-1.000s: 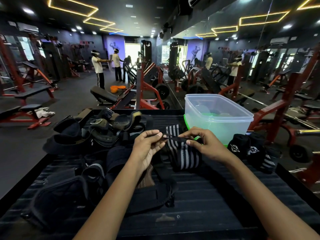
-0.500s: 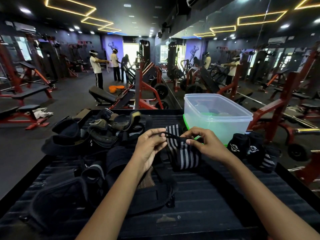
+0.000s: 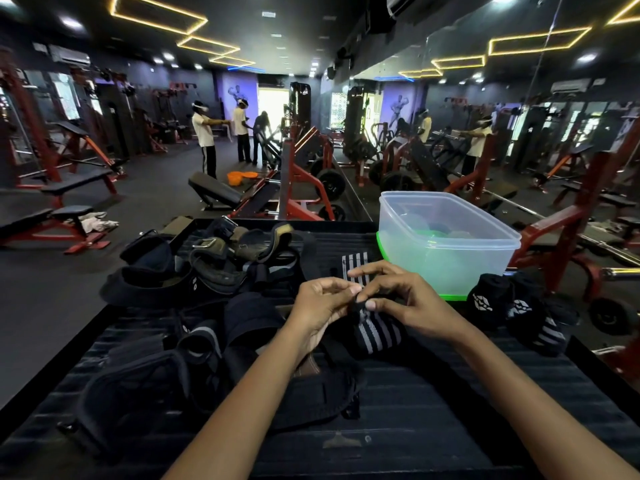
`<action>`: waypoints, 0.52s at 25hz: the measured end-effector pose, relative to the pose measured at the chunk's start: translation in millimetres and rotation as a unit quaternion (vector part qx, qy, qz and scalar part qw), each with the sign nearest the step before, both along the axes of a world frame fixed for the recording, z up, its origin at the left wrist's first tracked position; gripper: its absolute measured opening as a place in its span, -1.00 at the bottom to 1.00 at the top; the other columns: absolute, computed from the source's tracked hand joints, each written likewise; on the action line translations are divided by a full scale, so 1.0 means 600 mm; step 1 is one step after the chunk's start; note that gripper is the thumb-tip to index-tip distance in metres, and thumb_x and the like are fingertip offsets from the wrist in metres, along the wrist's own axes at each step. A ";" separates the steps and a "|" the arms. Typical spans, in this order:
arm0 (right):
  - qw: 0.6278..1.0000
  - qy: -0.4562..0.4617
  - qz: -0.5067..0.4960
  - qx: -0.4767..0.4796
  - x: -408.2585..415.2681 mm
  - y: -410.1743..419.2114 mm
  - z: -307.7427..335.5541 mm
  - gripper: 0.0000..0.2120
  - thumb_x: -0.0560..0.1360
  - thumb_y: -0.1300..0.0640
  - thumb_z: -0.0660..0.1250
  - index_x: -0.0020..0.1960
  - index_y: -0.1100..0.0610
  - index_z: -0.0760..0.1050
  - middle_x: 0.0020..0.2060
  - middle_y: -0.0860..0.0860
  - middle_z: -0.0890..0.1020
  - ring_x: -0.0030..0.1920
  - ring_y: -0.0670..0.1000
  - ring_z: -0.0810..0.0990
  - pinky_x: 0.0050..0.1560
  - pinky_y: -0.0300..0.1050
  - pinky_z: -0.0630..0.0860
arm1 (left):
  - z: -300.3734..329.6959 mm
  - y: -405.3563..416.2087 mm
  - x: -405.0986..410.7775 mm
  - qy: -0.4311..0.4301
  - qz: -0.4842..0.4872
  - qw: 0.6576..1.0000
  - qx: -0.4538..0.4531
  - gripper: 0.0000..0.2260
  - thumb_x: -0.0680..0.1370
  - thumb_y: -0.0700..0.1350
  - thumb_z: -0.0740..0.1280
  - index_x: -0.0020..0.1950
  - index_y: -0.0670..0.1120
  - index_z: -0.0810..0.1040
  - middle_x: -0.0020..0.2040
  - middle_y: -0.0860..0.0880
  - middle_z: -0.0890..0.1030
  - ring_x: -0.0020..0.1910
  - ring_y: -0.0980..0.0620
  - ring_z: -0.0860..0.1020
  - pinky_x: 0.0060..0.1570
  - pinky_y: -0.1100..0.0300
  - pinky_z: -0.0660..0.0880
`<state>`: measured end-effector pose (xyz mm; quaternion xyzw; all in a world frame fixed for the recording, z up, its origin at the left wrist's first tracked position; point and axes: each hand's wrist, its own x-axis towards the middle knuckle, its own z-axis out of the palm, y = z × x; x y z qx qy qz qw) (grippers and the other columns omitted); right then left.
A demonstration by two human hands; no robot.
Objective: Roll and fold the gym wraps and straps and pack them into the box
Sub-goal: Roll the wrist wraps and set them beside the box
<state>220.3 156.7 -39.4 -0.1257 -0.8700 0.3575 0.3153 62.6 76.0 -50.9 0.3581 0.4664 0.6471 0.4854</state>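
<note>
The striped wrap (image 3: 375,332) is being pinched at its end by both hands (image 3: 360,299), just before the box (image 3: 446,244); a loosened pinch risks unrolling.

Both hands are covering the top of the striped wrap (image 3: 375,332); the grip there is hiding. Box (image 3: 450,268) contents are blurring behind frosted plastic. Strap pile (image 3: 194,271) at 9 o'clock is merging into darkness.

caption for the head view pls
Both hands pinch a striped wrist wrap beside the plastic box.
</note>
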 end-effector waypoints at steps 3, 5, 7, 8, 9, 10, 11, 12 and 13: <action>0.999 0.012 -0.009 -0.035 0.001 0.000 0.000 -0.88 0.46 0.35 0.38 -0.05 0.23 0.65 -0.02 0.05 0.66 0.06 0.01 0.63 0.16 -0.13 0.51 | 0.000 0.003 0.003 -0.032 -0.025 0.999 -0.013 -0.80 0.51 -0.43 0.27 0.01 -0.20 0.57 -0.19 -0.13 0.64 -0.23 0.06 0.62 -0.17 0.31 0.59; 0.998 0.014 -0.053 -0.039 0.002 0.003 0.002 -0.84 0.46 0.37 0.39 -0.07 0.16 0.66 -0.12 0.00 0.67 -0.05 -0.06 0.63 0.05 -0.23 0.51 | 0.001 0.007 0.003 -0.032 -0.018 0.999 -0.011 -0.70 0.53 -0.46 0.21 0.16 -0.17 0.50 -0.15 -0.16 0.61 -0.19 0.03 0.61 -0.17 0.29 0.59; 0.994 -0.016 -0.109 0.023 0.005 0.007 0.003 -0.80 0.44 0.34 0.42 -0.07 0.06 0.64 -0.19 -0.09 0.62 -0.14 -0.17 0.55 -0.06 -0.31 0.44 | 0.001 0.008 0.004 0.053 0.011 0.999 -0.001 -0.79 0.58 -0.36 0.23 0.17 -0.21 0.52 -0.15 -0.12 0.60 -0.22 0.09 0.58 -0.20 0.30 0.58; 0.989 -0.038 -0.132 0.061 0.006 0.007 0.002 -0.80 0.44 0.30 0.44 -0.04 0.02 0.63 -0.20 -0.10 0.60 -0.15 -0.17 0.52 -0.08 -0.29 0.42 | 0.000 0.008 0.005 0.113 0.023 0.993 0.010 -0.84 0.58 -0.27 0.28 0.14 -0.23 0.56 -0.16 -0.10 0.60 -0.24 0.12 0.57 -0.21 0.31 0.57; 0.984 -0.054 -0.145 0.085 0.007 0.009 0.001 -0.80 0.44 0.27 0.45 -0.02 0.01 0.60 -0.19 -0.06 0.59 -0.13 -0.14 0.52 -0.06 -0.23 0.43 | -0.001 0.008 0.005 0.164 0.030 0.986 0.025 -0.85 0.56 -0.20 0.33 0.08 -0.22 0.60 -0.17 -0.07 0.62 -0.24 0.13 0.57 -0.21 0.30 0.56; 0.983 -0.058 -0.146 0.090 0.008 0.009 0.000 -0.81 0.44 0.25 0.45 -0.01 0.02 0.58 -0.17 -0.03 0.60 -0.10 -0.09 0.53 -0.04 -0.17 0.46 | -0.002 0.007 0.005 0.207 0.034 0.977 0.040 -0.88 0.53 -0.17 0.39 0.01 -0.19 0.63 -0.18 -0.06 0.64 -0.22 0.13 0.58 -0.20 0.29 0.56; 0.986 -0.054 -0.136 0.082 0.009 0.008 0.000 -0.82 0.44 0.25 0.45 -0.02 0.05 0.54 -0.15 -0.02 0.61 -0.10 -0.06 0.55 -0.04 -0.12 0.49 | -0.002 0.006 0.005 0.241 0.037 0.968 0.052 -0.91 0.50 -0.18 0.42 -0.03 -0.17 0.64 -0.19 -0.07 0.65 -0.21 0.12 0.60 -0.20 0.28 0.56; 0.989 -0.047 -0.123 0.070 0.009 0.006 0.000 -0.83 0.44 0.25 0.45 -0.03 0.09 0.52 -0.15 -0.02 0.62 -0.11 -0.04 0.57 -0.04 -0.08 0.52 | -0.003 0.006 0.003 0.262 0.042 0.962 0.060 -0.94 0.48 -0.21 0.44 -0.06 -0.15 0.63 -0.20 -0.10 0.65 -0.21 0.10 0.60 -0.21 0.27 0.55; 0.990 -0.044 -0.117 0.058 0.009 0.005 0.000 -0.83 0.44 0.25 0.45 -0.03 0.11 0.51 -0.17 -0.02 0.63 -0.13 -0.02 0.59 -0.05 -0.04 0.53 | -0.004 0.005 0.003 0.269 0.048 0.960 0.062 -0.95 0.48 -0.22 0.43 -0.07 -0.15 0.62 -0.20 -0.13 0.65 -0.22 0.08 0.60 -0.22 0.27 0.55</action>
